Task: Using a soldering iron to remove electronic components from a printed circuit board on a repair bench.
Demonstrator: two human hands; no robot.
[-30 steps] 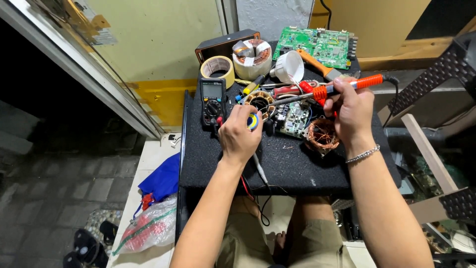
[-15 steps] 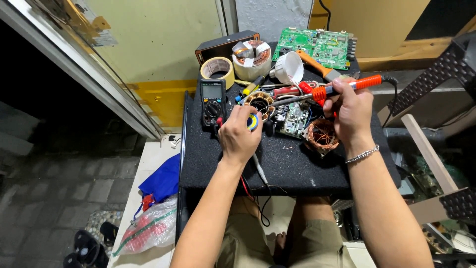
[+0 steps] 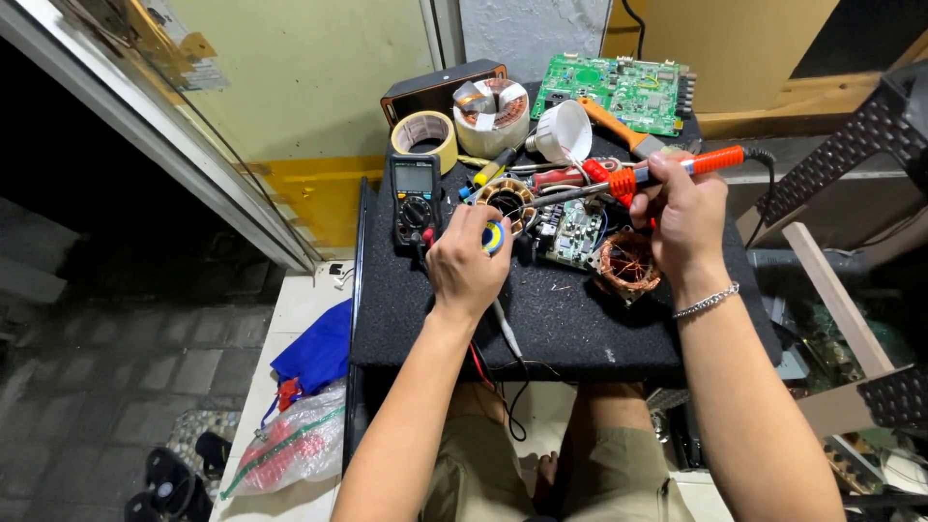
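My right hand grips an orange-handled soldering iron, its tip pointing left toward a small copper-wound coil. In my left hand is a small round spool with a blue and yellow face, held just below that coil. A small green circuit board lies between my hands on the black mat. A second copper winding sits under my right wrist.
A black multimeter lies left of my left hand. Behind are a tape roll, a large wrapped coil, a white funnel-shaped part and a big green circuit board. A blue cloth and plastic bag lie lower left.
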